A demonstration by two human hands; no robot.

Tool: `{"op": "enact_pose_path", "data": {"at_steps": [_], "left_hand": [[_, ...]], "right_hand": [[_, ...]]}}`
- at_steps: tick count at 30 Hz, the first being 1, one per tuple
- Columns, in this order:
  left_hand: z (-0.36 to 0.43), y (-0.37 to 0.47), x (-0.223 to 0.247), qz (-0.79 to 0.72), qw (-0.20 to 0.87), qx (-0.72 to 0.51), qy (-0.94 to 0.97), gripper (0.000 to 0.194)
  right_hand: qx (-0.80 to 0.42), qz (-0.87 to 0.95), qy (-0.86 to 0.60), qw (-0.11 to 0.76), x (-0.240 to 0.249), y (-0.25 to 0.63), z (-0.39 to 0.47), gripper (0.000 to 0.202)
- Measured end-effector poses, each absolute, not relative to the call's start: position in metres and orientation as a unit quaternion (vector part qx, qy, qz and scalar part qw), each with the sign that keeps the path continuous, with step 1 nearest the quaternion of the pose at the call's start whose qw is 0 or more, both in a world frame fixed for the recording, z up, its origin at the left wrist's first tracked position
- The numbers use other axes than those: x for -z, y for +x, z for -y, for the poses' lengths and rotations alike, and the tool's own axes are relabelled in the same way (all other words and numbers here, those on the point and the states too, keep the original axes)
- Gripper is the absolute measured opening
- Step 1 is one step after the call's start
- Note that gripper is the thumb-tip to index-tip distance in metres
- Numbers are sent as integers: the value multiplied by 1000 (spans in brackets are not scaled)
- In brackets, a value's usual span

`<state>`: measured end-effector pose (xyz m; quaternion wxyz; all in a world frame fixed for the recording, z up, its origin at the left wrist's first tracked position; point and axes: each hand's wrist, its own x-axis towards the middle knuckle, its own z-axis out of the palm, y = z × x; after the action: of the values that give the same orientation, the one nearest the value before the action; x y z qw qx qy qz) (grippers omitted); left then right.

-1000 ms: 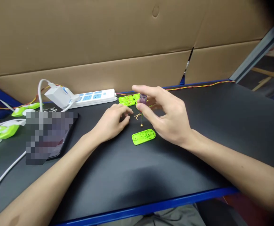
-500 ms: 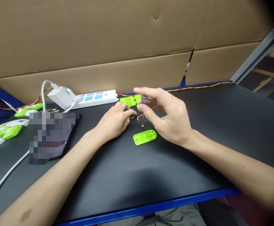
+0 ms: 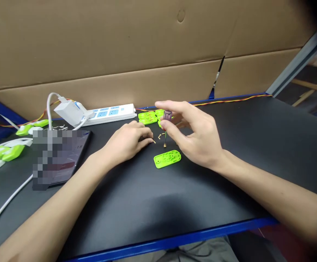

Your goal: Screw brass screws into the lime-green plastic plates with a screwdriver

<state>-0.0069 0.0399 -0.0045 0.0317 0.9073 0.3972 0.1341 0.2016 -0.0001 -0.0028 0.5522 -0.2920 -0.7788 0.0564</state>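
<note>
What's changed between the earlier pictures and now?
The left hand has drawn back slightly toward the person, closing, with a brass strip apparently pinched at its fingertips. The right hand still holds the purple-handled tool upright; the nearest green shell stays put.

A person's right hand point(image 3: 199, 136) grips a purple-handled screwdriver point(image 3: 167, 115) upright over a black tabletop point(image 3: 115, 214), its tip at a small brass part point(image 3: 164, 145), while the left hand's point(image 3: 127, 140) fingertips meet a brass strip point(image 3: 154, 141), the grip itself unclear. A lime-green plastic shell point(image 3: 167, 159) lies nearer the wearer; behind stand a white power strip point(image 3: 112, 114) and cardboard point(image 3: 120, 40).
</note>
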Motion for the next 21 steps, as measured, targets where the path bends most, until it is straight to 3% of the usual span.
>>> {"op": "enact_pose_path", "data": {"at_steps": [8, 21], "left_hand": [[-26, 7, -1, -402, 103, -114, 902, 15], [-18, 19, 3, -420, 95, -132, 893, 15]], "right_hand": [[-56, 780, -293, 550, 1, 202, 1, 30], [-54, 781, -287, 552, 2, 202, 0, 30]]}}
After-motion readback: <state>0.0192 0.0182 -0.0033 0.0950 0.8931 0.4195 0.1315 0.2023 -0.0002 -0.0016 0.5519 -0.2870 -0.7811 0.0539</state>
